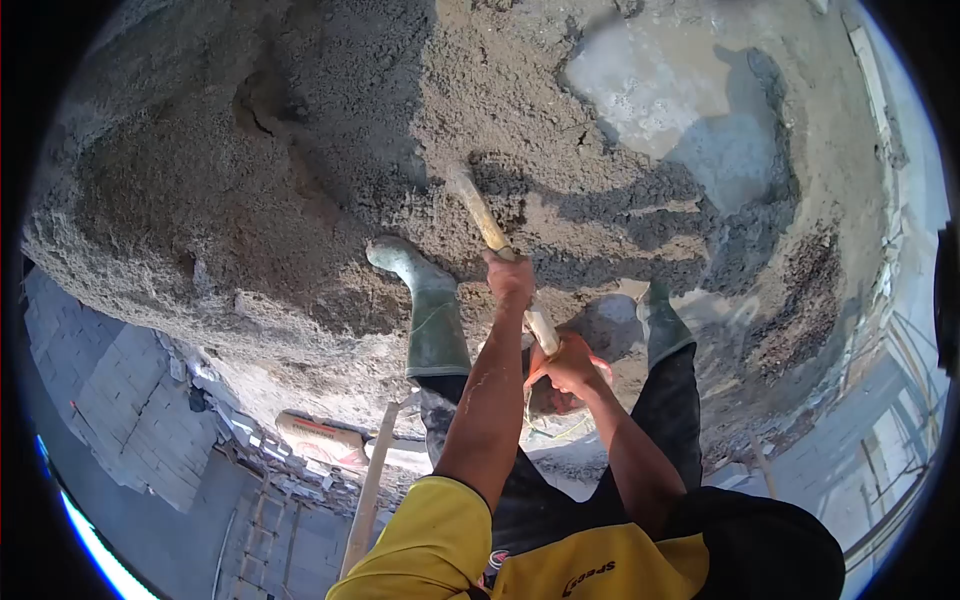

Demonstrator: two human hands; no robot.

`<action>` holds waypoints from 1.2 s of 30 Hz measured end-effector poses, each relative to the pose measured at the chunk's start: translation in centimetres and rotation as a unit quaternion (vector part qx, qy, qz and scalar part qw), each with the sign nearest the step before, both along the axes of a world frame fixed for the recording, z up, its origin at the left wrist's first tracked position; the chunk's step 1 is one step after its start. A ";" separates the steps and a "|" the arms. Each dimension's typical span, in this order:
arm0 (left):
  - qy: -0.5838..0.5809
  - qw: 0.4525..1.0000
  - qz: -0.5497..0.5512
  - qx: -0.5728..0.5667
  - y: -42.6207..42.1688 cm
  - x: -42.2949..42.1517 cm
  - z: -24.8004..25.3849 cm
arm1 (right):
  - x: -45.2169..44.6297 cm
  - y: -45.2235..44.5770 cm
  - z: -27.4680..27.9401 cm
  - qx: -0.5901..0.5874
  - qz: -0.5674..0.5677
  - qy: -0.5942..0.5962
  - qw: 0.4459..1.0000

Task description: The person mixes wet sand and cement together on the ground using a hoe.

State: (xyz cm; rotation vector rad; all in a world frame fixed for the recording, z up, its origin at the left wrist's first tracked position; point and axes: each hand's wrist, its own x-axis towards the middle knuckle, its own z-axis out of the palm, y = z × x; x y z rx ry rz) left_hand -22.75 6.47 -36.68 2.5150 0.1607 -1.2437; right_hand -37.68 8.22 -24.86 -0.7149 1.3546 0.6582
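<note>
A wooden tool handle [483, 212] slants across the middle, its far end at the wet grey mortar mix [360, 200]. Whatever head it carries does not show, so I cannot tell the kind of tool. My left hand [510, 279] is wrapped round the middle of the handle. Lower down, near its close end, my right hand [570, 364] grips the same handle. Below and beside the right hand is a red-orange item [556, 400], partly covered and hard to make out. My green rubber boots [436, 325] stand apart at the near edge of the mix.
A pool of greyish water [650, 85] lies in a hollow at the upper right. Dark gravel [805, 300] is heaped at the right. A printed sack [322, 440] and a wooden plank [370, 485] lie at lower left, near stacked pale blocks [145, 410].
</note>
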 end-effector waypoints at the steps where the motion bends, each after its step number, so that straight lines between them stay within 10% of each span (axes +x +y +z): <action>1: 0.035 0.999 -0.005 0.011 -0.5 -1.6 -0.2 | -0.4 -1.0 1.7 0.026 -0.079 0.048 0.995; 7: 0.105 0.991 -0.039 0.068 -3.6 -3.4 -1.2 | -5.1 -7.9 3.0 0.070 -0.084 -0.038 0.993; 9: 0.290 0.934 0.194 -0.072 -4.6 -3.4 -0.5 | -6.5 -11.6 4.6 0.067 -0.066 -0.090 0.991; 13: 0.281 0.873 0.389 -0.090 -9.9 -7.2 2.1 | -12.8 -19.2 9.8 0.084 -0.026 -0.067 0.994; 26: 0.473 0.689 0.522 -0.170 -29.8 -43.4 3.9 | -50.2 -38.7 11.7 -0.269 0.369 0.082 0.886; 31: 0.432 0.707 0.493 -0.266 -28.9 -40.9 6.2 | -49.3 -35.3 8.3 -0.332 0.361 0.134 0.861; 36: 0.277 0.762 0.496 -0.311 -19.6 -23.6 8.3 | -35.2 -20.7 1.9 -0.394 0.293 -0.111 0.864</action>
